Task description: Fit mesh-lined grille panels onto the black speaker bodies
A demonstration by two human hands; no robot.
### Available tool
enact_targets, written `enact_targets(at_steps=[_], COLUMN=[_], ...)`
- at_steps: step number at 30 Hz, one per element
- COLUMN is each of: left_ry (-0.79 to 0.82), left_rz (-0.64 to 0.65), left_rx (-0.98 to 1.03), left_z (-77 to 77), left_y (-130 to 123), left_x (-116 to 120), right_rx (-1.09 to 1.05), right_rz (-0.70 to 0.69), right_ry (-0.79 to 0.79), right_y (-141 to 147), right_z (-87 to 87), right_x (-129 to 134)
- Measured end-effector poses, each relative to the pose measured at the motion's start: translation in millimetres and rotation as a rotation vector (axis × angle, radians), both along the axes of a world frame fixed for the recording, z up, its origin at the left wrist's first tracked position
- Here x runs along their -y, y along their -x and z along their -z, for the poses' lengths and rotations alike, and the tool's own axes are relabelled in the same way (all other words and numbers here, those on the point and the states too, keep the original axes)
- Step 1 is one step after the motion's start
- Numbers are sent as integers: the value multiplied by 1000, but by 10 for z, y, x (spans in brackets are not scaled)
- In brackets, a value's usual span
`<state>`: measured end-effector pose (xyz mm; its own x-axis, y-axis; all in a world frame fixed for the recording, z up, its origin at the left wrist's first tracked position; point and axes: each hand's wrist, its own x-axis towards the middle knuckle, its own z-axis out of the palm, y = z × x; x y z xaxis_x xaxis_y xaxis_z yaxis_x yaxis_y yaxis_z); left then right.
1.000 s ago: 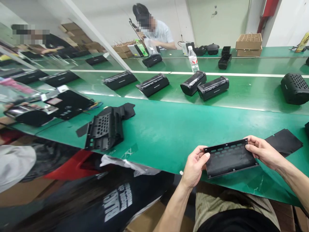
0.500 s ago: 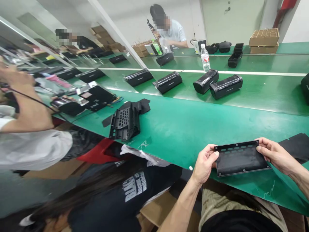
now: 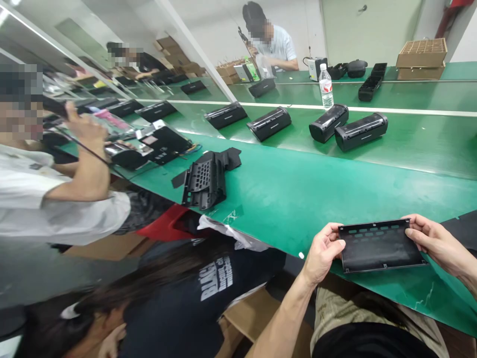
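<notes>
Left to right: a co-worker's raised hand (image 3: 87,130) well off at the left; then a stack of perforated black parts (image 3: 204,181) on the green bench (image 3: 283,194), well apart from the wearer; then left hand (image 3: 323,252), closed on the left end of the black panel (image 3: 380,252), thumb on top, fingers behind; panel spans the gap between the hands, hollow side up, long axis running left-right, right end a touch higher in view, slotted along its far edge; right hand (image 3: 432,241) pinches the upper right corner, thumb over, fingers mostly hidden; neither hand is nearer, both are on it; panel sits over the bench's near edge; can't tell if it touches the top; black sheet (image 3: 462,229) just beyond the right hand, partly cut off by the frame.

Vs a second ago: view has swung left, so bench items sit further right in frame; co-worker's raised hand now in view; rounded black unit at far right gone from view; grip on the panel looks about the same.
</notes>
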<state>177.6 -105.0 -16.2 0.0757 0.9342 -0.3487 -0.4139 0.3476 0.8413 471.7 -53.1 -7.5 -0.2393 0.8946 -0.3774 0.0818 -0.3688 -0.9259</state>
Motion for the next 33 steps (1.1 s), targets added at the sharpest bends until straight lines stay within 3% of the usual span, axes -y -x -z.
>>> enact_targets(at_steps=[6,14,25,33], left_ry=[-21,-168,-167,-167], left_rz=[11,71,106,91], left_rx=[-25,-5,6,48], left_z=[77,143,90,167], left_y=[27,97,90,66], left_x=[27,90,136,138], right_rx=[15,28,19,-5], right_rz=[9,38,31,63], right_ry=[11,-42,-44,-6], right_y=[-20,-29,-67,-88], right_z=[18,-58,-44,-64], right_x=[25,82,103,111])
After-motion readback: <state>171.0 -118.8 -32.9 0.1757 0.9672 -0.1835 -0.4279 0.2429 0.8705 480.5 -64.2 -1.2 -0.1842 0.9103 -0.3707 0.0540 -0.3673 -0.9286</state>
